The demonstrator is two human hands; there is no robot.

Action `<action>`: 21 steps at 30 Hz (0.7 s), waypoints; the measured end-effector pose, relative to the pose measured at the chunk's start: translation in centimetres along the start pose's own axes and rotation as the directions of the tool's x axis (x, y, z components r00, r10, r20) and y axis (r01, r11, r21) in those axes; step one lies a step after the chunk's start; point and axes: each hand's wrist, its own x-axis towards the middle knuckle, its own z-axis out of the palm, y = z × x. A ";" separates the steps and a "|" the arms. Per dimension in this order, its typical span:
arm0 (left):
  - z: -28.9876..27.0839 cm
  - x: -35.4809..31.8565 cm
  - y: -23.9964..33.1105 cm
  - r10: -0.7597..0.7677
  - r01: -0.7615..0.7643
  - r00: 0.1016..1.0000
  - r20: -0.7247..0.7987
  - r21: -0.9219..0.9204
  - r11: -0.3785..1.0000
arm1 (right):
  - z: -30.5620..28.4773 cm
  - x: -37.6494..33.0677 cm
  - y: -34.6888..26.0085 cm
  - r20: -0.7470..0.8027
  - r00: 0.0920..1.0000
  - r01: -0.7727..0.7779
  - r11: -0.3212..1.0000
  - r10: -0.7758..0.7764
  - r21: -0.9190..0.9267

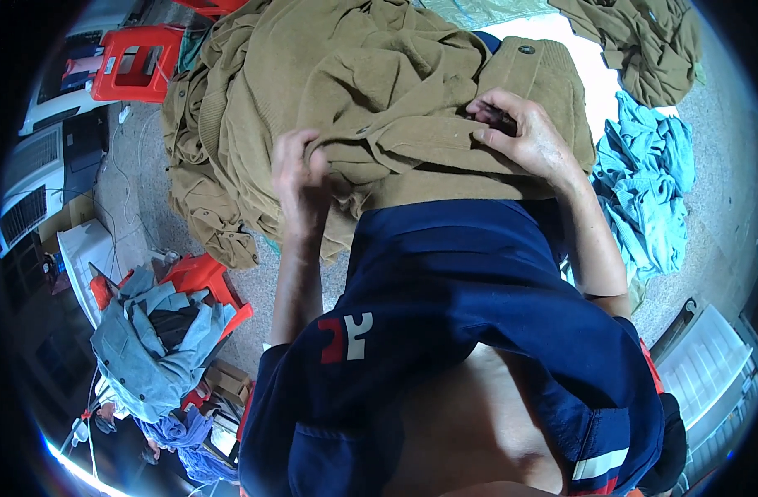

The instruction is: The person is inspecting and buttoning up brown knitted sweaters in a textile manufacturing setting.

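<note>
A brown knit cardigan (pixel 445 91) with dark buttons lies rumpled across my lap and the surface in front of me. Its folded front band (pixel 433 142) runs sideways between my hands. On the left, my left hand (pixel 300 178) hovers at the cloth with loosely bent fingers, slightly blurred and holding nothing I can see. My right hand (pixel 528 137) rests over the right end of the band. Its thumb and fingers are apart, with a dark shadowed gap between them. One button (pixel 525 50) shows on the flap beyond that hand.
More brown garments (pixel 656 50) lie at the far right. Beside my right arm is a heap of turquoise cloth (pixel 644 182). Red plastic stools (pixel 139 66) stand at the left, one (pixel 205 282) under grey-blue garments (pixel 155 348). A white plastic chair (pixel 702 364) is at the lower right.
</note>
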 end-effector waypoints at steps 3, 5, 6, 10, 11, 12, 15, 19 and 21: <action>-2.0 -1.1 -1.1 -0.197 0.193 0.979 0.058 0.071 0.979 | -0.2 -0.2 -1.3 0.094 0.995 -0.007 0.981 0.026 -0.195; -2.5 -1.4 -1.5 -0.305 0.307 0.951 0.056 -0.021 0.952 | 0.4 -0.1 -2.0 0.145 0.988 -0.017 0.976 0.049 -0.218; -2.7 -1.7 -2.4 -0.433 0.449 0.894 0.118 -0.269 0.852 | 0.7 -0.1 -1.7 0.148 0.988 -0.010 0.976 0.044 -0.218; -4.5 0.5 -2.1 -0.596 0.663 0.677 0.432 -0.709 0.240 | 0.2 0.0 -1.3 0.047 0.950 0.309 0.951 -0.309 -0.003; -4.9 1.8 -1.4 -0.563 0.665 0.673 0.480 -0.726 0.177 | 0.0 0.2 -1.1 -0.084 0.883 0.462 0.887 -0.461 -0.002; -5.5 3.0 -0.1 -0.477 0.647 0.707 0.521 -0.750 0.139 | -0.9 0.2 -1.6 -0.116 0.886 0.440 0.893 -0.449 -0.091; -5.8 7.2 4.1 -0.247 0.572 0.804 0.541 -0.817 0.073 | -3.3 0.1 -2.3 0.028 0.985 0.164 0.970 -0.172 0.178; -8.4 13.1 7.6 0.069 0.331 0.907 0.415 -0.806 0.491 | -7.5 -2.0 -4.8 0.270 0.962 -0.086 0.982 0.038 0.166; -11.3 15.9 10.2 0.109 0.047 0.968 0.228 -0.586 0.809 | -13.3 -5.6 -6.8 -0.124 0.991 0.045 0.993 -0.058 -0.108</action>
